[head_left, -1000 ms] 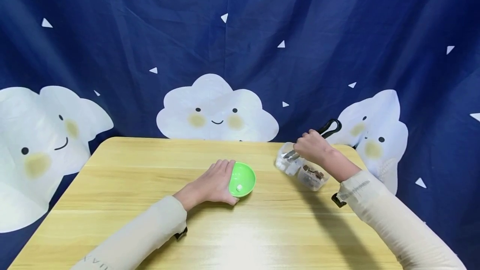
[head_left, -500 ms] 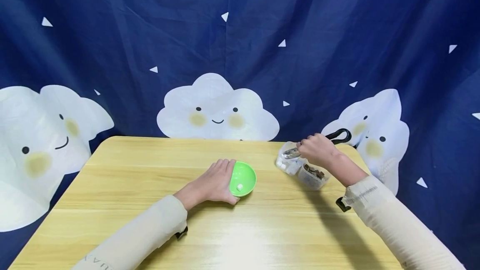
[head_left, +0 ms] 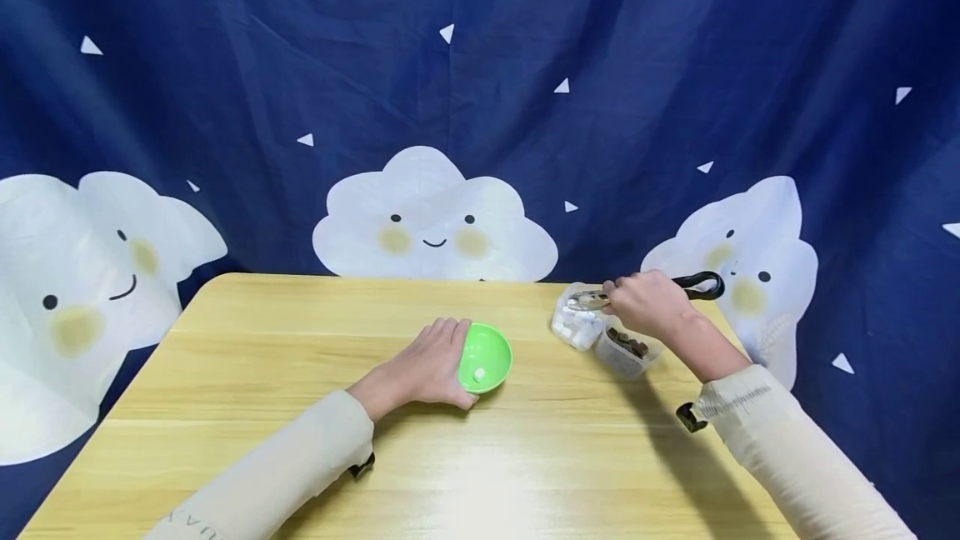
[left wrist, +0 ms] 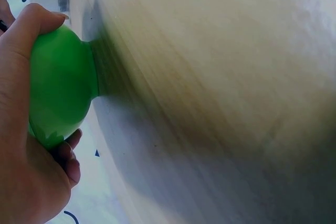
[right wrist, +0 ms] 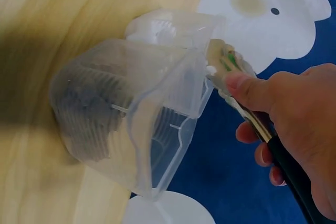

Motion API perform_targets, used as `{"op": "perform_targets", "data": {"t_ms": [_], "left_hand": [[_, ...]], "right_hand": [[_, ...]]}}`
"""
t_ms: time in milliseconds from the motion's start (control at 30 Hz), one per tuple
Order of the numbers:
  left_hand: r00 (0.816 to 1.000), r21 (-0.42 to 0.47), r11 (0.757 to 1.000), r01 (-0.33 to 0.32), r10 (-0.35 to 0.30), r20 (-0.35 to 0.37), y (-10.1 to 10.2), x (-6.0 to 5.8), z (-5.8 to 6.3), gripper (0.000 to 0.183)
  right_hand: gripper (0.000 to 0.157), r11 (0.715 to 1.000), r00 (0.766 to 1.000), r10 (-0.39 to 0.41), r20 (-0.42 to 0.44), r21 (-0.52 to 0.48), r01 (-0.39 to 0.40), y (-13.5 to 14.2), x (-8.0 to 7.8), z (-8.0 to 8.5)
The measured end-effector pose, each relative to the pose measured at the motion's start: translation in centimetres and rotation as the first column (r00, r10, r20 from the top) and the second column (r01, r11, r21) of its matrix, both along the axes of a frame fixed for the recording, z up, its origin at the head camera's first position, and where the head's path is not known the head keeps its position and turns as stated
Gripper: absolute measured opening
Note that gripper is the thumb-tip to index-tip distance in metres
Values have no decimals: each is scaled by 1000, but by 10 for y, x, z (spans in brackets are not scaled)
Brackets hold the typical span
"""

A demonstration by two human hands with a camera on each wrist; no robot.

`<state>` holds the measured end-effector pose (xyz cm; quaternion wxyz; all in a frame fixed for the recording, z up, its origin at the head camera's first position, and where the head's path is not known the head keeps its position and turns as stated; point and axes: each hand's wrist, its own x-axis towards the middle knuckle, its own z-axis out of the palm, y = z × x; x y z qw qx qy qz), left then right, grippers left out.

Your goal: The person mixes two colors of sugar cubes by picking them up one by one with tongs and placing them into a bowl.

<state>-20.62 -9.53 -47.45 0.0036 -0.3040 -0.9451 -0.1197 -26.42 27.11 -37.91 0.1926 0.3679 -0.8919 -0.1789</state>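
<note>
My left hand (head_left: 429,367) grips a small green bowl (head_left: 491,352) around its side, thumb toward me and fingers on the far side. One small white cube (head_left: 479,374) lies inside it. In the left wrist view the bowl's foot stands at the wooden tabletop. With my right hand (head_left: 647,304) I hold metal tongs with a black handle (head_left: 705,284). Their tips (head_left: 587,301) are over a clear plastic container (head_left: 558,317) of white cubes (head_left: 576,332). In the right wrist view a white bit (right wrist: 211,70) shows at the tongs' end.
A second clear plastic container (head_left: 621,363) with brown cubes (head_left: 628,342) stands against the first, nearer me. Both are near the far right edge of the wooden table (head_left: 315,340). Behind hangs a blue curtain (head_left: 360,90) with cloud faces.
My right hand and the tongs have shifted right and turned flatter, the tips lifting from among the white cubes. My left hand and the bowl have stayed still.
</note>
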Motion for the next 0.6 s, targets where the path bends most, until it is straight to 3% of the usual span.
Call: {"op": "perform_targets", "data": {"t_ms": [400, 600], "left_hand": [[1000, -1, 1000, -8, 8, 20, 1, 1, 0, 119], [1000, -8, 1000, -2, 2, 6, 1, 1, 2, 120]], "right_hand": [[33, 993, 996, -87, 26, -83, 89, 8, 10, -7], [35, 985, 995, -96, 7, -143, 96, 10, 15, -8]]}}
